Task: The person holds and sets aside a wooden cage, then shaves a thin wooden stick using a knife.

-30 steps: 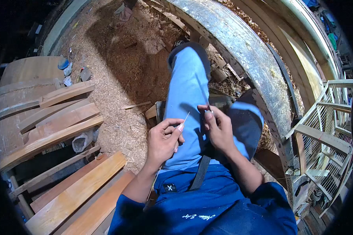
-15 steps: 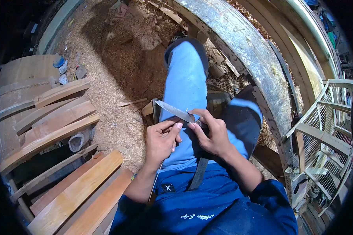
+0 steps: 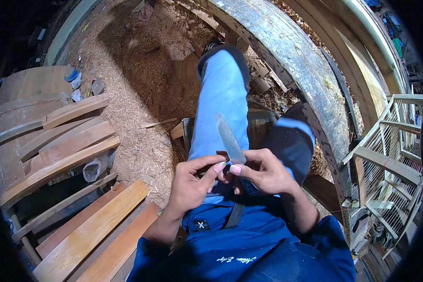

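A knife (image 3: 228, 137) with a broad grey blade points away from me over my blue-clad leg. My right hand (image 3: 266, 173) is closed around its handle end, the thumb lying near the base of the blade. The handle is mostly hidden by the fingers. My left hand (image 3: 194, 182) is closed in a pinch just left of the blade's base. A small dark sliver shows by its fingertips, too little to name. The two hands' fingertips almost meet above my lap.
Curved and straight wooden boards (image 3: 91, 230) are stacked at my left. A long, worn beam (image 3: 291, 42) arcs past my right knee. A slatted wooden frame (image 3: 387, 162) stands at the far right. Wood shavings (image 3: 131, 136) cover the floor.
The blade has swung from pointing up-left to pointing nearly straight away from me. My right hand has turned with it and shifted slightly down. My left hand stays nearly in place.
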A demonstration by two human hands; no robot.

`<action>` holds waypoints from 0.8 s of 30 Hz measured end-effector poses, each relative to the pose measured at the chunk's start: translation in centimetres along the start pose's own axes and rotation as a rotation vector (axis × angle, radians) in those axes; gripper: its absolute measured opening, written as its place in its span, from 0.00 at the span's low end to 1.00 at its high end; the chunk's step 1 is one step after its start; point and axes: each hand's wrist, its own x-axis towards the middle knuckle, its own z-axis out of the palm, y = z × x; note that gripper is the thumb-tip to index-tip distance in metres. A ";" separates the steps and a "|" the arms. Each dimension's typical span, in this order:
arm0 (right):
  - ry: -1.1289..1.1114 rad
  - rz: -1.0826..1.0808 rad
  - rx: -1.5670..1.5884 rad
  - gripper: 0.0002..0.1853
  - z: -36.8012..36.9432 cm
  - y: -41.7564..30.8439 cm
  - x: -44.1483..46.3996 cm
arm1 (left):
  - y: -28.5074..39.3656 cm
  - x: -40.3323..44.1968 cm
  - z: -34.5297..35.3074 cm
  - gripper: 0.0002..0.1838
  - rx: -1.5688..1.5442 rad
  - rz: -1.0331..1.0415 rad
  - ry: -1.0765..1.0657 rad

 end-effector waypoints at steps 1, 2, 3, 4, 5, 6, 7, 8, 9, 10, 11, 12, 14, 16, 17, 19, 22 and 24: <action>-0.034 0.038 0.011 0.21 0.0 -0.2 -0.1 | -0.1 -0.1 0.2 0.12 0.001 0.001 0.001; -0.043 0.008 -0.020 0.23 0.2 0.0 -0.3 | -0.4 -0.1 0.5 0.11 0.013 0.064 -0.003; -0.043 0.006 -0.020 0.23 0.3 -0.4 -0.5 | -0.7 -0.2 0.7 0.10 0.026 0.127 -0.007; -0.074 0.042 0.010 0.24 0.5 -1.2 -0.8 | -0.8 -0.3 0.7 0.10 0.109 0.166 0.028; -0.105 0.077 0.040 0.25 0.7 -1.6 -0.9 | -0.7 -0.5 0.7 0.10 0.110 0.166 0.027; -0.095 0.073 0.053 0.25 0.8 -1.2 -1.0 | -0.4 -0.6 0.7 0.10 0.114 0.071 0.041; -0.095 0.073 0.054 0.25 0.9 -1.1 -1.1 | -0.2 -0.8 0.7 0.10 0.118 -0.026 0.056; -0.087 0.063 0.079 0.25 1.0 -0.9 -1.2 | -0.2 -0.9 0.8 0.10 0.119 -0.027 0.056; -0.079 0.053 0.103 0.25 1.0 -0.9 -1.3 | -0.2 -1.0 1.0 0.09 0.116 0.006 0.058; -0.079 0.053 0.103 0.25 1.0 -1.0 -1.4 | -0.1 -1.1 1.1 0.09 0.114 0.039 0.059; -0.089 0.071 0.127 0.25 1.0 -1.3 -1.6 | -0.1 -1.1 1.2 0.09 0.113 0.040 0.058; -0.099 0.089 0.152 0.25 1.0 -1.5 -1.8 | 0.0 -1.2 1.3 0.09 0.114 0.066 0.058; -0.098 0.081 0.137 0.24 1.0 -1.8 -2.1 | 0.4 -1.3 1.5 0.09 0.115 0.093 0.057; -0.101 0.073 0.122 0.24 1.0 -1.9 -2.4 | 1.1 -1.6 1.7 0.09 0.124 0.106 0.017; -0.121 0.073 0.152 0.24 0.8 -1.9 -2.6 | 1.2 -1.6 1.6 0.09 0.125 0.106 0.018; -0.143 0.073 0.182 0.23 0.7 -1.9 -2.8 | 1.2 -1.8 1.6 0.09 0.118 0.099 -0.018; -0.119 0.081 0.153 0.23 1.0 -2.0 -3.1 | 1.4 -1.9 1.6 0.09 0.133 0.063 -0.031; -0.076 0.080 0.141 0.23 1.2 -2.0 -3.3 | 1.4 -2.0 1.7 0.09 0.113 0.059 -0.033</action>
